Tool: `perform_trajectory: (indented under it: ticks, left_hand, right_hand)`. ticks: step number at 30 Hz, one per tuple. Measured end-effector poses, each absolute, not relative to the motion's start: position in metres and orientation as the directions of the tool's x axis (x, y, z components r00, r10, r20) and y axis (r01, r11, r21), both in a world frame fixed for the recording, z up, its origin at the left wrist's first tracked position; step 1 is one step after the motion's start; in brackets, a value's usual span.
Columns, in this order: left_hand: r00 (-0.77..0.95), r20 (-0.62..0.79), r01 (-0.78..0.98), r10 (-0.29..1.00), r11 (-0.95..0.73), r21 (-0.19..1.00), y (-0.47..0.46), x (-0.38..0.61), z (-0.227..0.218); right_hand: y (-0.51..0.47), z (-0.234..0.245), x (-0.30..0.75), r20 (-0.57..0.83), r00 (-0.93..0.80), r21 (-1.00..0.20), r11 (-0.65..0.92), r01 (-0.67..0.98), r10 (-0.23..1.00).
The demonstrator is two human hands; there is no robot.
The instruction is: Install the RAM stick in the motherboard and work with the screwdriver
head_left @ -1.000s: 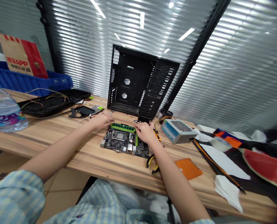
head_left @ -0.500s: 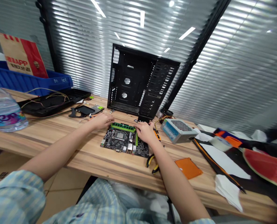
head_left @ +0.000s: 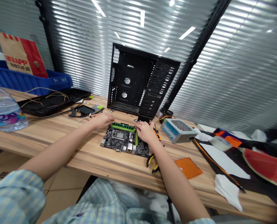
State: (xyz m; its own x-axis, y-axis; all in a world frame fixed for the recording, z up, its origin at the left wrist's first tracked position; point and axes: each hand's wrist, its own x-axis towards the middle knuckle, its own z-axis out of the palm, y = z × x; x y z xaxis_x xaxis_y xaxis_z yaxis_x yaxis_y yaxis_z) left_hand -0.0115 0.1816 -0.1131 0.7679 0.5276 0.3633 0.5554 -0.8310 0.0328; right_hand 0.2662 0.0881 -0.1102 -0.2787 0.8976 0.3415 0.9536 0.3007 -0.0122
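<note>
On the wooden surface (head_left: 89, 158), the left hand (head_left: 104, 120) and the right hand (head_left: 145, 131), fingers bent, rest at opposite ends of the green memory stick (head_left: 123, 126) along the far edge of the motherboard (head_left: 123, 143), though whether either is gripping it cannot be told.

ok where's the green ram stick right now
Mid-frame in the head view, the green RAM stick is along the far edge of the motherboard, between the left hand and right hand.

"APP" on paper bag (head_left: 23, 46); bottle label (head_left: 7, 119) not quite legible
</note>
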Motion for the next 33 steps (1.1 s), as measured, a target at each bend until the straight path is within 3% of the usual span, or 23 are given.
perform_trajectory:
  ticks: [33]
  left_hand:
    - [0.761,0.329,0.577,0.56,-0.815,0.052,0.1779,-0.0159,-0.1047]
  right_hand:
    - [0.0849,-0.1047,0.2641,0.288,-0.275,-0.01,0.29,0.957,0.917]
